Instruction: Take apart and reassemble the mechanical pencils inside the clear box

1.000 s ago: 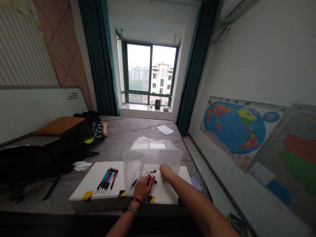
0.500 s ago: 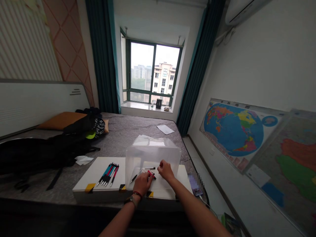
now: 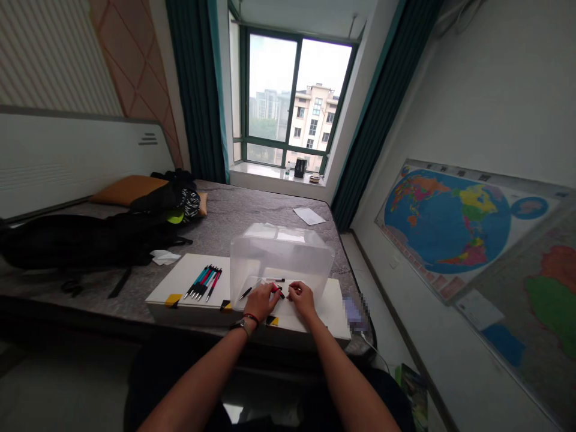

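Observation:
My left hand (image 3: 261, 301) has its fingers closed around a red and black pen (image 3: 278, 290) at the mouth of a clear plastic bin (image 3: 310, 259). My right hand (image 3: 301, 297) is just to the right, thumb and fingers pinched together; whatever is in the pinch is too small to make out. The bin appears to lie on its side, its opening facing me. Loose black pen parts (image 3: 275, 280) rest inside it. Left of the bin, a row of blue, red and black pens (image 3: 203, 283) lies on a flat white box (image 3: 161, 289).
Black bags (image 3: 85, 243) and a crumpled tissue (image 3: 165, 257) lie on the bed to the left. A sheet of paper (image 3: 309, 216) is behind the bin. A phone with a cable (image 3: 355, 312) sits at the right bed edge.
My right hand has come down and nearer to my left hand. My left hand still holds the red and black pen. The head view has tilted downward.

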